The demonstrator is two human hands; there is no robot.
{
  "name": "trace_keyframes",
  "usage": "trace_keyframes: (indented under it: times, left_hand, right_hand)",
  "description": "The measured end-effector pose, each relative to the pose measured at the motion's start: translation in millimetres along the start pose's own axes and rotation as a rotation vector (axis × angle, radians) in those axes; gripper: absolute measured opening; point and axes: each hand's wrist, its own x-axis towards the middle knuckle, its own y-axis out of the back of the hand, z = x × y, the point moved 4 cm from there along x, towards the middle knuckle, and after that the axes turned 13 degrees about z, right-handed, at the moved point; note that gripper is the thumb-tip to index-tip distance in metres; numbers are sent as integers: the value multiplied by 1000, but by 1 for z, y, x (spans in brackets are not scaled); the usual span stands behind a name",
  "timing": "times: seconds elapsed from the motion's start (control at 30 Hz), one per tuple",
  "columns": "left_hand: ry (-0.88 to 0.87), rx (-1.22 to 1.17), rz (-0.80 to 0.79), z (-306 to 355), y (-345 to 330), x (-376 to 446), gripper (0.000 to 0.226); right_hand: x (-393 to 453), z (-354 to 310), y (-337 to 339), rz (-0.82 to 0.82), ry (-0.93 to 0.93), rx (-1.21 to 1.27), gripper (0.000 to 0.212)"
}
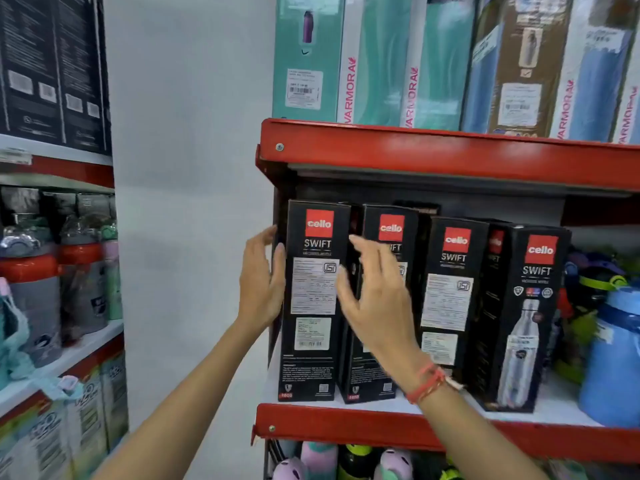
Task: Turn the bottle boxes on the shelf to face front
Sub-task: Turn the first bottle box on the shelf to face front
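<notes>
Several tall black "cello SWIFT" bottle boxes stand in a row on a white shelf board (pixel 554 407) with a red front edge. The leftmost box (pixel 313 299), the second box (pixel 388 230) and the third box (pixel 450 292) show label sides with white stickers. The rightmost box (pixel 530 317) shows a steel bottle picture. My left hand (pixel 261 282) lies flat against the leftmost box's left side, fingers spread. My right hand (pixel 375 299) is blurred, fingers apart, at the gap between the first two boxes and covering part of the second; whether it touches a box is unclear.
Teal and blue Varmora boxes (pixel 381 60) fill the shelf above the red rail (pixel 450 157). A blue bottle (pixel 613 358) and green items stand right of the black boxes. Pastel bottles (pixel 318 459) sit on the shelf below. Another rack with bottles (pixel 34 289) stands at the left.
</notes>
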Motion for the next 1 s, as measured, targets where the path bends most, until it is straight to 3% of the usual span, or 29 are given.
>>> trace_keyframes:
  times: [0.2, 0.33, 0.5, 0.6, 0.73, 0.87, 1.0]
  left_hand:
    - [461, -84, -385, -43, -13, -25, 50]
    - [613, -285, -487, -49, -16, -30, 45]
    - [534, -279, -429, -34, 4, -14, 62]
    - [499, -319, -427, -15, 26, -10, 55]
    - [466, -344, -475, 6, 53, -17, 72]
    - [405, -307, -319, 17, 59, -26, 71]
    - [299, -174, -252, 11, 44, -34, 63]
  right_hand:
    - [-72, -22, -58, -403, -374, -196, 106]
    - [-79, -28, -74, -371, -437, -260, 119]
    - [-61, -34, -61, -375, -466, -125, 125]
    - [-50, -32, -43, -407, -470, 50, 127]
    - [-42, -18, -22, -562, -500, 321, 128]
    - [-36, -2, -25, -680, -517, 504, 125]
    - [-21, 2, -38, -669, -522, 538, 115]
